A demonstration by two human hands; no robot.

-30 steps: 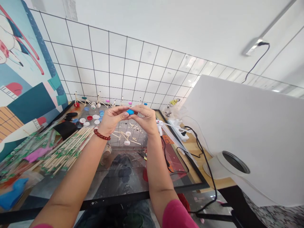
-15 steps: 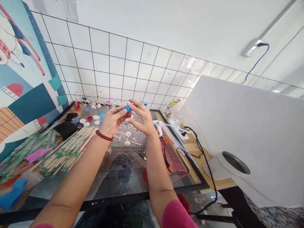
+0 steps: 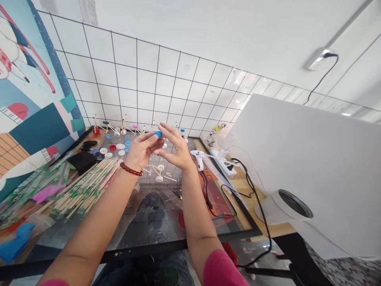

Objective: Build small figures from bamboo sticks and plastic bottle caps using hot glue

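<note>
A small rounded blue lump [image 3: 158,134], which looks like soft modelling clay, is pinched between the thumb and fingers of my left hand [image 3: 143,149]. My right hand [image 3: 175,150] faces it with thumb and fingers apart; its fingertips are beside the lump, and I cannot tell whether they touch it. Below the hands, a frame of wooden sticks with white bottle caps [image 3: 160,178] lies on the glass table [image 3: 154,198]. Similar stick frames with coloured lumps, such as a pink lump [image 3: 135,126], stand along the back.
Bundled wooden sticks [image 3: 86,186] lie to the left, near pink [image 3: 47,193] and blue packets [image 3: 18,242]. Loose bottle caps [image 3: 112,147] are scattered behind them. At right are a white glue gun [image 3: 199,158], a power strip [image 3: 224,163], black cables and a white can [image 3: 276,208].
My right hand's fingers have eased slightly away from the blue lump, showing more of it. My left hand keeps its pinch, almost in the same place.
</note>
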